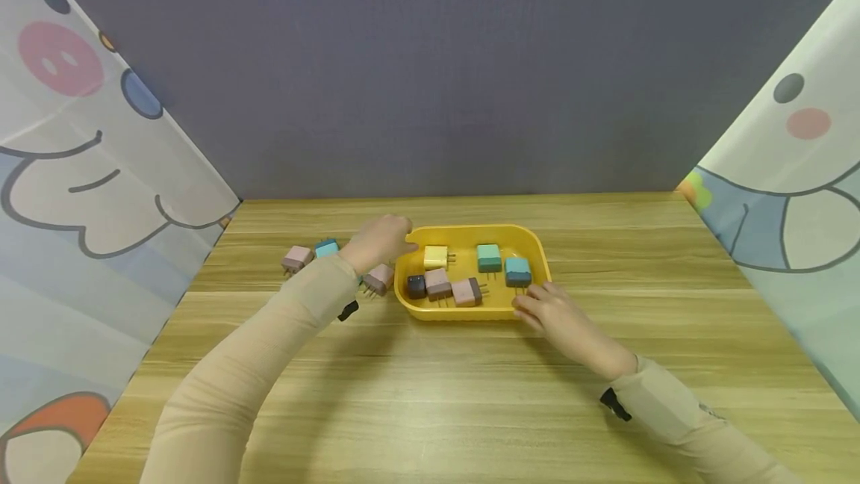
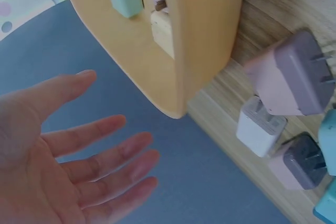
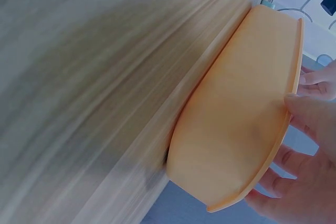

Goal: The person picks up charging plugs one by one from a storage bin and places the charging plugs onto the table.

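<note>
A yellow plastic tray (image 1: 497, 314) holds several plug adapters: a yellow one (image 1: 436, 257), a green one (image 1: 489, 258), a blue one (image 1: 518, 272), a black one (image 1: 416, 287) and pink ones (image 1: 465, 292). My left hand (image 1: 379, 239) hovers by the tray's left end; in the left wrist view its fingers (image 2: 121, 153) are spread and hold nothing. At the front right corner my right hand (image 1: 564, 323) grips the tray's rim, with the thumb (image 3: 302, 106) on the outer side and the fingers over the edge.
Left of the tray, more plug adapters lie on the wooden table (image 1: 430, 394): a pink one (image 1: 297, 258), a blue one (image 1: 327, 247) and another pink one (image 1: 378, 279). My left arm partly covers this group. A grey panel (image 1: 457, 81) rises behind the table.
</note>
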### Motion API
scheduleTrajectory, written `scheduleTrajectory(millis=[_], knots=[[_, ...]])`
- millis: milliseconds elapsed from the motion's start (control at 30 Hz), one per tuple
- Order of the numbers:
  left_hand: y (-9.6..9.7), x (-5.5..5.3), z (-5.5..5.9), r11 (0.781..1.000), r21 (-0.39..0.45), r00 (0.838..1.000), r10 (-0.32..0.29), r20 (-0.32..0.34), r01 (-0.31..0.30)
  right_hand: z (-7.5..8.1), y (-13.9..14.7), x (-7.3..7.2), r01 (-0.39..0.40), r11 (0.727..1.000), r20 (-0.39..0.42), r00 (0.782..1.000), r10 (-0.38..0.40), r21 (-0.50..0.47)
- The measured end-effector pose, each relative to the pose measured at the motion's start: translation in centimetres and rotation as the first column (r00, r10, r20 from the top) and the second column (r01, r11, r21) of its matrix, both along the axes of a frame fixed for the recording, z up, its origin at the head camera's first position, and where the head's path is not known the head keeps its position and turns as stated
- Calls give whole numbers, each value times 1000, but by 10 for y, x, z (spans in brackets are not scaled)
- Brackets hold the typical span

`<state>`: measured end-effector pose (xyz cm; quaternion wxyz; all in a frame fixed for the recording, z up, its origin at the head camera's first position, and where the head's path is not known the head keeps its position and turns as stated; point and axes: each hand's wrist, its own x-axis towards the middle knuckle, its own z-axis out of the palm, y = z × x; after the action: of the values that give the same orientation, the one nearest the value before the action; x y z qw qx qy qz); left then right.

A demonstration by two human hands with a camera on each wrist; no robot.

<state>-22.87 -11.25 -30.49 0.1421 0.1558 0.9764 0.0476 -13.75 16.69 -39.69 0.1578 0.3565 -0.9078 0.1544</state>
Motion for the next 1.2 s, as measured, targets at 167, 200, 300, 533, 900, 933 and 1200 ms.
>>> scheduleTrajectory(millis=[167, 200, 300, 533, 900, 933, 1200], knots=[[9, -1, 2, 999, 2, 999, -49, -7, 49, 0, 0, 0, -6, 1000, 8, 1000, 6, -5], [11, -1, 2, 998, 3, 998, -56, -5, 56, 0, 0, 0, -7, 1000, 10, 1000, 7, -4], [15, -1, 3, 997, 17, 997, -78, 7, 78, 1, 0, -1, -8, 1000, 17, 1000, 8, -3], [24, -1, 0, 974, -8, 973, -229, -13, 228, 0, 0, -1, -8, 1000, 20, 1000, 8, 8], [41, 1, -5, 922, 44, 923, -385, 20, 384, -1, 0, -1, 1, 1000, 18, 1000, -1, 11], [43, 2, -5, 916, 50, 916, -399, 27, 398, -2, 0, -2, 0, 1000, 15, 1000, 0, 10], [56, 5, -12, 884, 46, 879, -467, 96, 465, -2, 1, -2, -2, 1000, 2, 1000, 2, 6]])
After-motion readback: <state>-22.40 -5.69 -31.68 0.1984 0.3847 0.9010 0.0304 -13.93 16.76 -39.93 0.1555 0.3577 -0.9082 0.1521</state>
